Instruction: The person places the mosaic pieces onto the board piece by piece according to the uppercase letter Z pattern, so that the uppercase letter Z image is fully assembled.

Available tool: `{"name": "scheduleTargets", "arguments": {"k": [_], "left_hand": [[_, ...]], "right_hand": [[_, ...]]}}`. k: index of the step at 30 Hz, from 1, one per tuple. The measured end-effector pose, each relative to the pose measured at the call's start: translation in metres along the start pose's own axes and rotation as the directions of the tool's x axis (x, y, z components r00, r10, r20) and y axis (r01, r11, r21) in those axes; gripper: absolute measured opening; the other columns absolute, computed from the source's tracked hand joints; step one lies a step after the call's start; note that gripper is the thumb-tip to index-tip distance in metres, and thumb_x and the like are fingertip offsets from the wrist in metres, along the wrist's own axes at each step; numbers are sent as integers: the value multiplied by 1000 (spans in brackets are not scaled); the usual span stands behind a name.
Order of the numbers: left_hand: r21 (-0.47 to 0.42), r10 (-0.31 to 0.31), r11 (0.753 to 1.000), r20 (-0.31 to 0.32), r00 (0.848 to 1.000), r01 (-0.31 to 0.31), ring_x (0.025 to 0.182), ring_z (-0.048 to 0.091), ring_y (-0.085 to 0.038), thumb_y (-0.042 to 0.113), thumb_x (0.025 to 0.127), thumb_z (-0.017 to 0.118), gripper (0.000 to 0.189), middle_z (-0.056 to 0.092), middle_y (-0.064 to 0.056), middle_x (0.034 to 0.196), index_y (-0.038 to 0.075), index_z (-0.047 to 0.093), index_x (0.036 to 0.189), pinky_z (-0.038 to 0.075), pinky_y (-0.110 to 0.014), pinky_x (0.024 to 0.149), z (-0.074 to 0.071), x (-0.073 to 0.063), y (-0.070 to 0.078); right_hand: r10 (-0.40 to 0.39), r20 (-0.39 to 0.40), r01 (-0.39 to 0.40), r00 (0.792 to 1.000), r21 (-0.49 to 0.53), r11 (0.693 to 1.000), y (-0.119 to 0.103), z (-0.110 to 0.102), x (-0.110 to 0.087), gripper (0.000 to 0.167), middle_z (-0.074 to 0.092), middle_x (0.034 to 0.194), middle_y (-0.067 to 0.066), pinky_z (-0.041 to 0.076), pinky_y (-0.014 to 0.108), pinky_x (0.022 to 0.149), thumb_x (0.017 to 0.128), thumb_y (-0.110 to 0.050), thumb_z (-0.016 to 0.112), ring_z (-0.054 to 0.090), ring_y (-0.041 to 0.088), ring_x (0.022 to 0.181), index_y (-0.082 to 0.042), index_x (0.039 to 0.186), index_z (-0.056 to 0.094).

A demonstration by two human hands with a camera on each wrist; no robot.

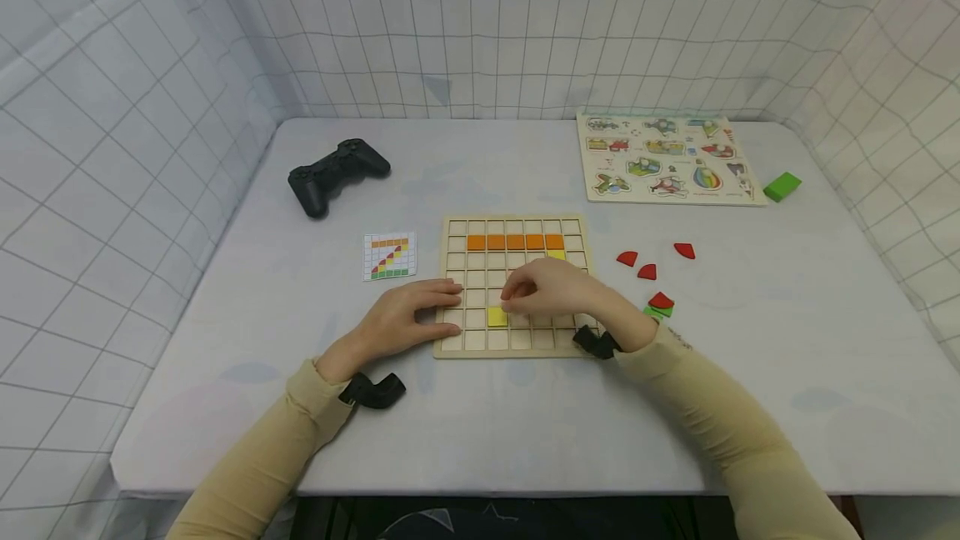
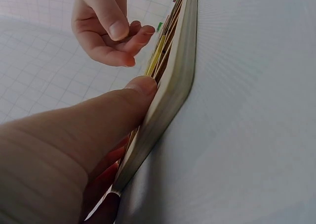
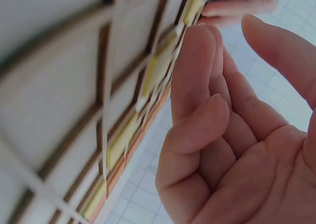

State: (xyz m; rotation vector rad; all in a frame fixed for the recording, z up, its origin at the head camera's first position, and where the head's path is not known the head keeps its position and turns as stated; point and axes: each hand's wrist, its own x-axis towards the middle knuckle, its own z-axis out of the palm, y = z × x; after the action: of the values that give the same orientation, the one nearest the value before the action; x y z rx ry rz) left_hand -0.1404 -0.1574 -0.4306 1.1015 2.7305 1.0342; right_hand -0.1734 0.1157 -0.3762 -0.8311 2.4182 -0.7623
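Note:
A wooden grid board [image 1: 517,352] lies in the middle of the table, with a row of orange squares [image 1: 515,242] near its far side. Two yellow squares [image 1: 497,317] show on it from above; more yellow pieces [image 3: 121,144] run across it in the right wrist view. My left hand [image 1: 405,317] rests on the board's left edge, fingers extended, thumb [image 2: 143,85] on the rim. Over the board's middle hovers my right hand [image 1: 551,288], its thumb apart from the loosely bent fingers [image 3: 197,61] and nothing between them. It hides part of the grid.
Left of the board lies a small pattern card [image 1: 389,256], with a black game controller [image 1: 337,173] beyond it. Several red quarter-round pieces [image 1: 647,272] and green pieces [image 1: 652,312] lie to the right. A picture puzzle board [image 1: 671,158] and a green block [image 1: 782,187] are at back right.

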Motion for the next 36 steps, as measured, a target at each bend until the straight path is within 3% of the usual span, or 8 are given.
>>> {"name": "scheduleTargets", "arguments": {"k": [11, 20, 28, 36], "left_hand": [[7, 6, 1000, 3, 1000, -6, 126, 46, -19, 33, 81, 74, 46, 56, -2, 131, 7, 67, 118, 36, -28, 108, 0, 0, 0], [5, 6, 1000, -3, 1000, -6, 126, 46, -19, 34, 81, 75, 46, 56, -2, 131, 7, 67, 118, 35, -28, 109, 1, 0, -1], [-2, 12, 1000, -11, 1000, -12, 126, 46, -19, 33, 81, 75, 46, 57, -2, 130, 8, 67, 118, 36, -28, 108, 1, -1, -2], [-6, 10, 1000, -6, 1000, -10, 126, 46, -19, 34, 81, 75, 47, 56, -2, 131, 8, 67, 119, 35, -27, 109, 0, -1, -2]], "right_hand": [[16, -64, -3, 998, 200, 980, 33, -36, -37, 30, 64, 99, 0, 51, 33, 79, 89, -30, 66, 57, 18, 88, -10, 111, 67], [30, -128, 1, 991, 240, 971, 59, -52, -67, 32, 65, 109, 3, 50, 33, 80, 91, -28, 64, 54, 20, 92, -6, 116, 64], [38, -111, -3, 993, 301, 954, 80, -50, -82, 30, 65, 100, 5, 53, 27, 77, 90, -18, 66, 59, 20, 92, -3, 115, 62], [-19, -76, 41, 997, 300, 953, 99, -47, -89, 17, 64, 93, 6, 53, 26, 69, 85, -13, 70, 58, 21, 80, -5, 99, 66]]}}
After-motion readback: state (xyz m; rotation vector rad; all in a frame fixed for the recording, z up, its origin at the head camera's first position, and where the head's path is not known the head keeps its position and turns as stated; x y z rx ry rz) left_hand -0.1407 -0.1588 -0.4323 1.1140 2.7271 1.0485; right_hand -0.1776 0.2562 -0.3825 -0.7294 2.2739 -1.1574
